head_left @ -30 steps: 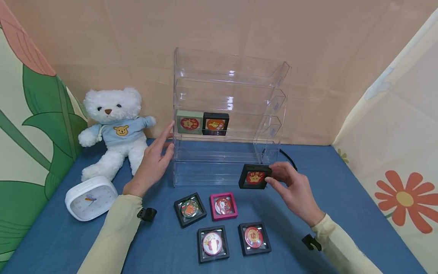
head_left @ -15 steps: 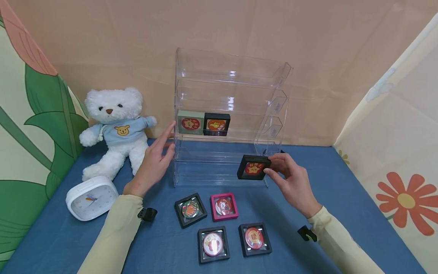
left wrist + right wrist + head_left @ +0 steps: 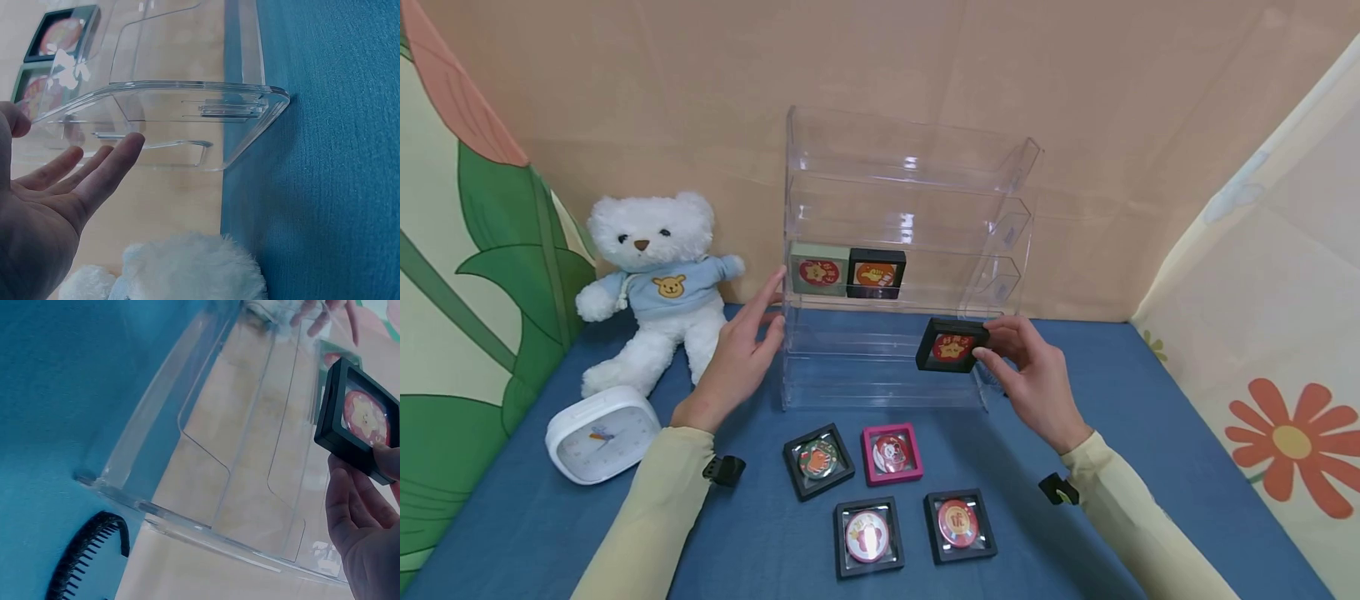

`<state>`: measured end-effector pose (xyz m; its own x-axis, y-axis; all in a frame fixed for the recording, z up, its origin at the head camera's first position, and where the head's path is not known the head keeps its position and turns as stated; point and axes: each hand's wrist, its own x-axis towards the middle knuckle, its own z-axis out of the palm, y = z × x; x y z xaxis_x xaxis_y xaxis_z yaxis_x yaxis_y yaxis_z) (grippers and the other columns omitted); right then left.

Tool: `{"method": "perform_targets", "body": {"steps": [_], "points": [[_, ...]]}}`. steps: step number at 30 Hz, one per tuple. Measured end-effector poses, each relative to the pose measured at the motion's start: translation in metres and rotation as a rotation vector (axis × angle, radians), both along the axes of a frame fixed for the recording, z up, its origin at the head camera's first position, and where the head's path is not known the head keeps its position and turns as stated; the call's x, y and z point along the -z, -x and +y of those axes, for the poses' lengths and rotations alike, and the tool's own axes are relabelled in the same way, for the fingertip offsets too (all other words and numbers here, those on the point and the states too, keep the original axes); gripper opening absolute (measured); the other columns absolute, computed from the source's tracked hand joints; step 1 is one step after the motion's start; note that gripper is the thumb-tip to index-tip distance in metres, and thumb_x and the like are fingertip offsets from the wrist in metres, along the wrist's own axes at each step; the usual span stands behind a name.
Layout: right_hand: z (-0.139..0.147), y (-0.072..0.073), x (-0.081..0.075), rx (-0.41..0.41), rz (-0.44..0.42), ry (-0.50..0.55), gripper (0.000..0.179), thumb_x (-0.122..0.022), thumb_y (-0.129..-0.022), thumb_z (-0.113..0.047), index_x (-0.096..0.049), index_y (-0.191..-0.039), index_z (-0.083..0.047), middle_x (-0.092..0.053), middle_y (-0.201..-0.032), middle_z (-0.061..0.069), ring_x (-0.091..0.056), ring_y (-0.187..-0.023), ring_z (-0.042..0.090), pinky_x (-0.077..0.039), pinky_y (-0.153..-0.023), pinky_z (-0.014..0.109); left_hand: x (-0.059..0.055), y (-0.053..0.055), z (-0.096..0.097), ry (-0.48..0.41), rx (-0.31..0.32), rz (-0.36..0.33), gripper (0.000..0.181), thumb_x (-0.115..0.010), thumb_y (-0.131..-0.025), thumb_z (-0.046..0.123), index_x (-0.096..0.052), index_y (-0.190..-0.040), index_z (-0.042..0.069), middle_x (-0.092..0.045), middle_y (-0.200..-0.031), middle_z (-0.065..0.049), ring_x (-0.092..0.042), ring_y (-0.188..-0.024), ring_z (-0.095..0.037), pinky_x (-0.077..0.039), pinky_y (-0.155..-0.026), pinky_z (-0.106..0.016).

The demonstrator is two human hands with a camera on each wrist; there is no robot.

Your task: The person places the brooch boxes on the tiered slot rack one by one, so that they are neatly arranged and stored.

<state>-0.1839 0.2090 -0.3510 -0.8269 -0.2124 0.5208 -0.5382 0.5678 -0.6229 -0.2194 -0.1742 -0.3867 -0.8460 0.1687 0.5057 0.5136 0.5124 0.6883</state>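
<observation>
My right hand (image 3: 1033,375) pinches a black square display case (image 3: 952,346) by its right edge, thumb in front. Inside it is a round red badge with a yellow star. The case is raised in front of the lower tiers of a clear acrylic tiered rack (image 3: 880,379). In the right wrist view the case (image 3: 359,419) tilts between thumb and fingers. With fingers extended, my left hand (image 3: 733,358) rests at the rack's left side. A pale green case (image 3: 818,271) and a black case with an orange badge (image 3: 876,273) stand side by side on a middle tier.
On the blue cloth before the rack lie a black case with a green badge (image 3: 818,461), a pink case (image 3: 891,453) and two more black cases (image 3: 869,537). A white teddy bear (image 3: 655,283) and white clock (image 3: 602,435) are left. A black toothed band (image 3: 87,556) lies beside the rack.
My right hand has lifted the black case upward and slightly left, closer to the rack's tiers. The left hand stays at the rack's side.
</observation>
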Motion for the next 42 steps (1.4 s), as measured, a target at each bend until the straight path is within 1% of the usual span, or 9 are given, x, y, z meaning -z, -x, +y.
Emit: {"method": "perform_targets", "body": {"steps": [3,11,19,24,27,31,38,42], "points": [[-0.004,0.005,-0.002,0.006,0.012,0.01,0.036,-0.073,-0.093,-0.009,-0.059,-0.127,-0.01,-0.073,-0.11,0.006,-0.07,-0.097,0.017,-0.055,-0.09,0.038,0.001,-0.001,0.0,-0.004,-0.001,-0.008,0.066,-0.048,-0.107,0.013,-0.02,-0.162,0.038,-0.048,-0.148,-0.018,-0.059,-0.121,-0.037,-0.054,-0.084,-0.054],[-0.011,0.018,-0.008,0.027,0.011,0.055,0.036,-0.073,-0.095,-0.013,-0.059,-0.128,-0.012,-0.073,-0.113,0.007,-0.071,-0.098,0.019,-0.053,-0.093,0.042,0.001,0.0,0.0,-0.003,0.004,-0.007,0.07,-0.049,-0.106,0.009,-0.019,-0.162,0.038,-0.048,-0.148,-0.017,-0.056,-0.124,-0.037,-0.053,-0.086,-0.056],[-0.015,0.03,-0.014,0.065,0.045,0.034,0.034,-0.07,-0.097,-0.015,-0.057,-0.128,-0.01,-0.072,-0.116,0.007,-0.07,-0.099,0.021,-0.054,-0.092,0.043,0.0,0.001,0.001,-0.001,0.013,-0.001,0.068,-0.048,-0.107,0.01,-0.02,-0.163,0.037,-0.048,-0.148,-0.017,-0.055,-0.126,-0.036,-0.053,-0.085,-0.054],[-0.017,0.034,-0.017,0.057,0.033,0.049,0.035,-0.069,-0.098,-0.015,-0.056,-0.13,-0.012,-0.071,-0.119,0.007,-0.07,-0.102,0.021,-0.054,-0.092,0.044,0.0,0.001,0.0,-0.006,0.016,-0.01,0.067,-0.048,-0.107,0.01,-0.02,-0.163,0.036,-0.046,-0.15,-0.018,-0.057,-0.125,-0.038,-0.053,-0.087,-0.056],[-0.019,0.037,-0.018,0.058,0.029,0.055,0.035,-0.068,-0.099,-0.016,-0.056,-0.131,-0.013,-0.07,-0.121,0.007,-0.069,-0.104,0.022,-0.054,-0.093,0.044,0.0,0.001,0.0,-0.005,0.014,-0.02,0.065,-0.047,-0.108,0.013,-0.02,-0.163,0.037,-0.045,-0.151,-0.017,-0.056,-0.125,-0.038,-0.052,-0.088,-0.056],[-0.02,0.044,-0.02,0.073,0.03,0.067,0.035,-0.067,-0.099,-0.015,-0.055,-0.132,-0.013,-0.069,-0.123,0.008,-0.069,-0.107,0.024,-0.053,-0.094,0.045,0.0,0.001,0.0,-0.005,0.009,-0.031,0.064,-0.046,-0.108,0.016,-0.02,-0.163,0.037,-0.046,-0.151,-0.017,-0.055,-0.126,-0.038,-0.052,-0.089,-0.056],[-0.024,0.051,-0.026,0.084,0.024,0.086,0.036,-0.066,-0.1,-0.017,-0.055,-0.134,-0.017,-0.069,-0.126,0.006,-0.068,-0.11,0.023,-0.052,-0.096,0.045,-0.001,0.001,0.0,-0.004,0.002,-0.02,0.067,-0.048,-0.107,0.01,-0.021,-0.163,0.035,-0.048,-0.149,-0.017,-0.053,-0.128,-0.036,-0.052,-0.087,-0.056],[-0.027,0.053,-0.029,0.084,0.024,0.095,0.036,-0.066,-0.1,-0.017,-0.055,-0.134,-0.017,-0.068,-0.126,0.006,-0.067,-0.112,0.022,-0.051,-0.098,0.045,-0.001,0.001,0.0,-0.01,0.008,-0.021,0.064,-0.047,-0.108,0.012,-0.021,-0.163,0.034,-0.047,-0.149,-0.017,-0.054,-0.127,-0.037,-0.051,-0.089,-0.057]]}}
